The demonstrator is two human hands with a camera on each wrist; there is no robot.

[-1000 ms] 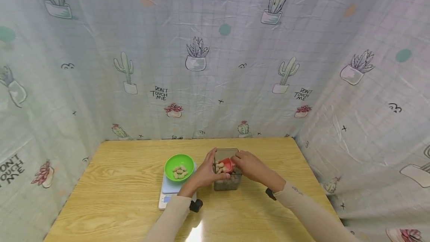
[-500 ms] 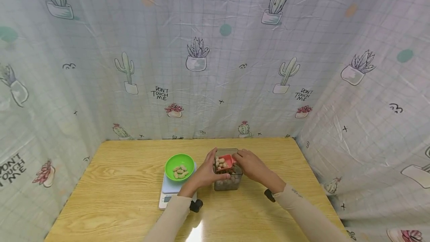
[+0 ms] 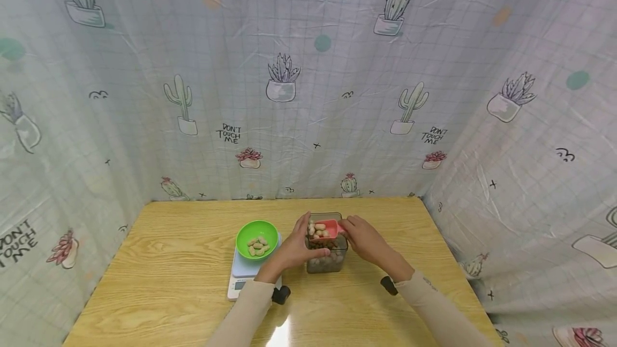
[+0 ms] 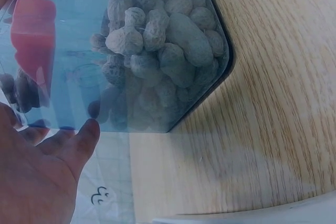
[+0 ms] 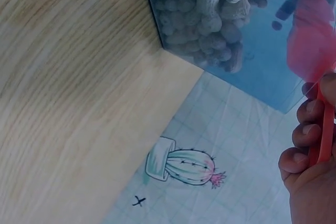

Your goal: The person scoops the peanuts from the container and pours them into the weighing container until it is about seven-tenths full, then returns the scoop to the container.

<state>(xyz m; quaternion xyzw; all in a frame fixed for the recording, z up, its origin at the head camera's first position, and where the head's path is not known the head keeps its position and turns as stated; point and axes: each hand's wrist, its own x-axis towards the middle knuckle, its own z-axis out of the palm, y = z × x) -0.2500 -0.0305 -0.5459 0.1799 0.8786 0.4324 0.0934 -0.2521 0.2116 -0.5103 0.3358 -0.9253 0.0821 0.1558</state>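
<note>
My right hand (image 3: 363, 238) grips the handle of a red scoop (image 3: 331, 227), its fingers curled round it in the right wrist view. Several unshelled peanuts (image 3: 319, 227) lie in the scoop, which is at the mouth of a clear, smoky plastic container (image 3: 324, 268). More peanuts (image 4: 168, 51) fill the lower part of that container, seen through its wall in the left wrist view. My left hand (image 3: 293, 249) holds the container from the left, thumb across its front and fingers along its side.
Left of the container, a green bowl (image 3: 245, 233) with several peanuts stands on a white kitchen scale (image 3: 241, 273). The left forearm partly covers the scale. A printed curtain (image 3: 308, 149) hangs behind the wooden table (image 3: 168, 272).
The red scoop has risen from among the peanuts to the container's mouth, levelling out with peanuts in it. My right hand shifted slightly right; the left hand kept its hold.
</note>
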